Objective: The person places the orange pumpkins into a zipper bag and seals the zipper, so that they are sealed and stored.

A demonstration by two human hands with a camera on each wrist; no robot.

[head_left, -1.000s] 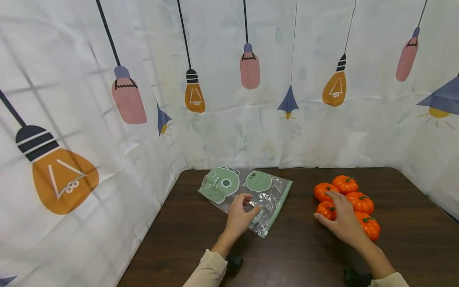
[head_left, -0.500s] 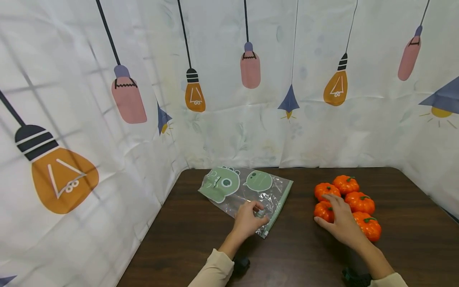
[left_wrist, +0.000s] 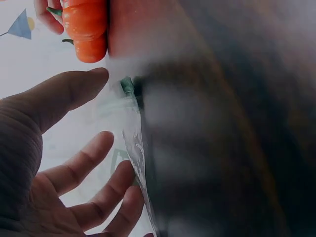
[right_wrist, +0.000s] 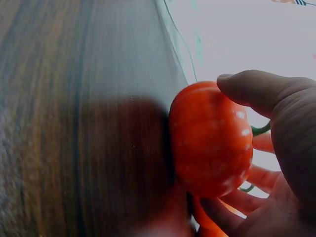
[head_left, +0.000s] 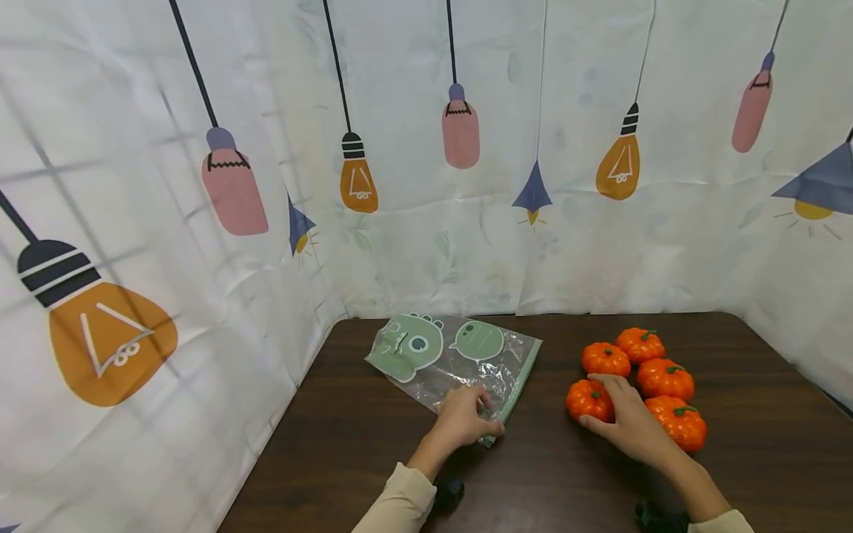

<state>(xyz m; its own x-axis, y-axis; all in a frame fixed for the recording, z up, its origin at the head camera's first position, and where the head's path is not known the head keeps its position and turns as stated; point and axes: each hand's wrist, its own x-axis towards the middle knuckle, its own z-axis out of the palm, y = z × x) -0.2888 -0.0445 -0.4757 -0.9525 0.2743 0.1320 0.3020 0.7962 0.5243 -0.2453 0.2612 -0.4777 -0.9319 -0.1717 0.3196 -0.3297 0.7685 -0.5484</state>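
Note:
My right hand (head_left: pixel 629 426) grips a small orange pumpkin (head_left: pixel 586 400), thumb on one side and fingers on the other. In the right wrist view that pumpkin (right_wrist: pixel 210 143) sits at table level, its green stem facing the palm. A clear zip bag (head_left: pixel 460 370) with green cartoon prints lies flat at the table's back left. My left hand (head_left: pixel 461 420) is over the bag's near corner, thumb and fingers spread apart. In the left wrist view, fingertips (left_wrist: pixel 126 173) of that hand reach the bag's edge; whether they press on it I cannot tell.
Several more orange pumpkins (head_left: pixel 665 379) cluster to the right of and behind the held one. The dark wood table (head_left: pixel 533 474) ends at a white curtain (head_left: pixel 413 252) printed with lamps, behind and on the left. A dark wrist device (head_left: pixel 448 494) sits under the left wrist.
My right hand has drawn one pumpkin left and nearer, away from the cluster. My left hand has moved right and nearer along the bag, to its near corner. The bag stays put.

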